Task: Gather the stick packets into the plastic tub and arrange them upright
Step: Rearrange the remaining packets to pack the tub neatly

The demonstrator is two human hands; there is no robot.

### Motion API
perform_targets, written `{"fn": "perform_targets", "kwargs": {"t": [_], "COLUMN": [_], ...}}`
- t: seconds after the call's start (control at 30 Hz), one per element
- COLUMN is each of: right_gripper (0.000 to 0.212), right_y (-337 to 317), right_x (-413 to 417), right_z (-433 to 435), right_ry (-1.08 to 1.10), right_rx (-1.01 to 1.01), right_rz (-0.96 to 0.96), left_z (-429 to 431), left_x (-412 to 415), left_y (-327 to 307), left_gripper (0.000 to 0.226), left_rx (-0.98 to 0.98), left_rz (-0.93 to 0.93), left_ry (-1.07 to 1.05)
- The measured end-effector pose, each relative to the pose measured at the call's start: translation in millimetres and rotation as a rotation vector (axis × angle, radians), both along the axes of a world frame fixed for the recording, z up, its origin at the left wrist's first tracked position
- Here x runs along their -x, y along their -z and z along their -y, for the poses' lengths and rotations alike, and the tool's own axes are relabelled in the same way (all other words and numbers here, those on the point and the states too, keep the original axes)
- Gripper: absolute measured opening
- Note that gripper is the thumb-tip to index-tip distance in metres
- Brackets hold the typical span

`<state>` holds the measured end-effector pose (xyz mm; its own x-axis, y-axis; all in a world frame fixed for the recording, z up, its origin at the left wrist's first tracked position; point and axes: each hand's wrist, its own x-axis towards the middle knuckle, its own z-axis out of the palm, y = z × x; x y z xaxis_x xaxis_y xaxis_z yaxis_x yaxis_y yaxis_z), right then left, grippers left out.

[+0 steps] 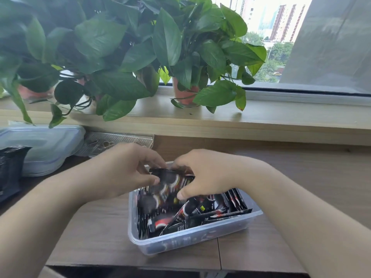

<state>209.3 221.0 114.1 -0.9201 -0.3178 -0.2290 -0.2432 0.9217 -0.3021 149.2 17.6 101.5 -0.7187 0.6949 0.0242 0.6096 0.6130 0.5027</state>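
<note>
A clear plastic tub [192,237] stands on the wooden table, holding several black stick packets [210,209] with red and white print; some lean upright at its left and back, others lie loose in the middle. Both hands hold a bunch of packets [172,183] over the tub's far left part. My left hand [122,169] pinches the bunch's top left corner between thumb and fingers. My right hand [202,175] grips its right side, thumb in front. The bunch's lower ends are blurred among the packets below.
A translucent lid or container [42,149] and a black package [10,169] lie at the left. Clear blister trays [118,141] sit behind my left hand. Potted plants [184,93] line the windowsill. The table's front edge [140,266] is close below the tub.
</note>
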Motion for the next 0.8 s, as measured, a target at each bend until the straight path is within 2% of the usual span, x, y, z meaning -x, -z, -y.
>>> {"fn": "perform_targets", "kwargs": {"t": [0.07, 0.13, 0.2, 0.3, 0.4, 0.53, 0.7, 0.8], "right_gripper": [0.063, 0.063, 0.054, 0.035, 0.019, 0.008, 0.012, 0.019], "right_y": [5, 6, 2, -7, -10, 7, 37, 47], "right_x": [-5, -11, -20, -39, -58, -66, -61, -61], "right_z": [-3, -8, -13, -32, -59, -81, -91, -94], "right_ry": [0.024, 0.06, 0.123, 0.28, 0.454, 0.626, 0.682, 0.664], "right_rx": [0.004, 0.055, 0.119, 0.221, 0.392, 0.415, 0.306, 0.285], "right_rz": [0.01, 0.01, -0.017, -0.168, -0.378, -0.581, -0.455, -0.379], "left_z": [1, 2, 0, -10, -31, -65, -95, -96], "left_x": [2, 2, 0, -7, -17, -19, -10, -4], "left_y": [0, -1, -2, -2, 0, 4, 8, 16], "left_gripper": [0.024, 0.025, 0.026, 0.025, 0.033, 0.032, 0.071, 0.058], "left_rx": [0.058, 0.161, 0.255, 0.22, 0.155, 0.239, 0.505, 0.575], "left_rz": [-0.074, -0.167, -0.279, -0.4, -0.33, -0.305, -0.332, -0.314], "left_ry": [0.008, 0.056, 0.08, 0.079, 0.222, 0.4, 0.449, 0.505]}}
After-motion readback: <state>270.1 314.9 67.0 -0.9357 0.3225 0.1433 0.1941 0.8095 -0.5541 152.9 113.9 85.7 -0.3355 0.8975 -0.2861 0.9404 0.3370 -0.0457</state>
